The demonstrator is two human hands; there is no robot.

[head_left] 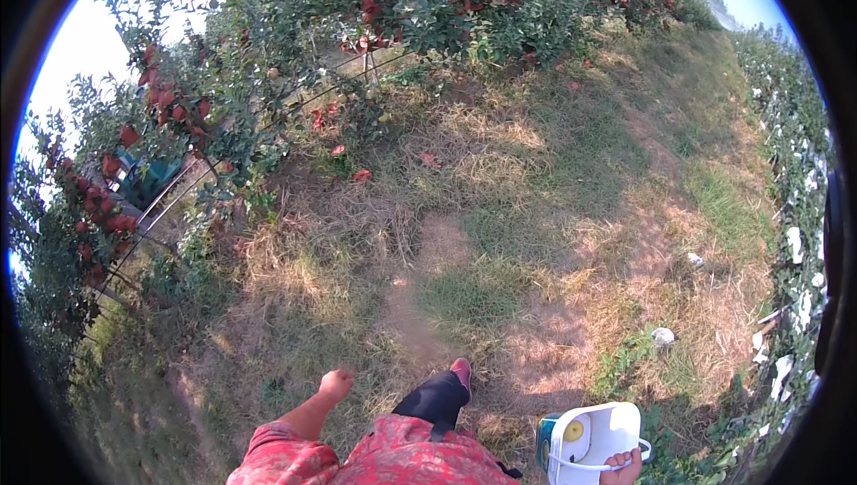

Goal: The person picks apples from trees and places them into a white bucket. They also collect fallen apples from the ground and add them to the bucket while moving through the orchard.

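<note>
My right hand [623,465] is closed around the white handle of a bucket [616,427], low at the right. The bucket is white inside with a coloured, blue-green outer side. A round yellow fruit [573,431] lies in it against the left wall; its kind is unclear. My left hand [336,384] hangs out in front of my left side, its fingers curled into a loose fist, and nothing shows in it. A red patterned sleeve covers my left upper arm.
Fruit trees [428,3] with red hanging pieces line the left and far side, with thin bars or wires [170,199] along them. Foliage with white pieces [794,244] borders the right. Dry grass [500,172] and a pale lump [662,337] lie ahead. My foot [461,371] is forward.
</note>
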